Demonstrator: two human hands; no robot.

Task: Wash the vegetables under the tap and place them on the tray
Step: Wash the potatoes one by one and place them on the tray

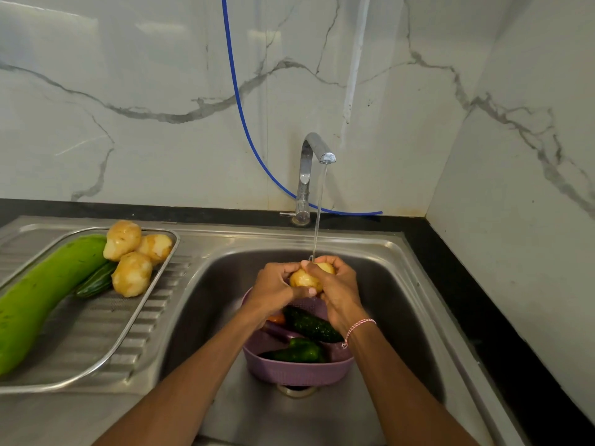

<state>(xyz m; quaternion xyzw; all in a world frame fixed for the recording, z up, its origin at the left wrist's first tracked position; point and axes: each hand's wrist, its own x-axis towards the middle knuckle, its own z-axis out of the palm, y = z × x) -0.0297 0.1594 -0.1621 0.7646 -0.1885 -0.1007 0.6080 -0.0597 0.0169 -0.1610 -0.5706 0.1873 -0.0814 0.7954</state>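
Rinse step: your L hand (273, 286) + R hand (338, 291), both grips wrapped round potato (307, 279) under tap (314, 152). Next: lift clear, set on tray (96, 320).

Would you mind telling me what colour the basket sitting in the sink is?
The basket is mauve purple, clearest in the head view.

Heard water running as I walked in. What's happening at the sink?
A person grips a potato with the left hand and right hand under the running tap, above a purple basket standing in the sink. The basket holds a cucumber, a green pepper and something red. On the tray to the left lie three potatoes, a long green gourd and a small cucumber.
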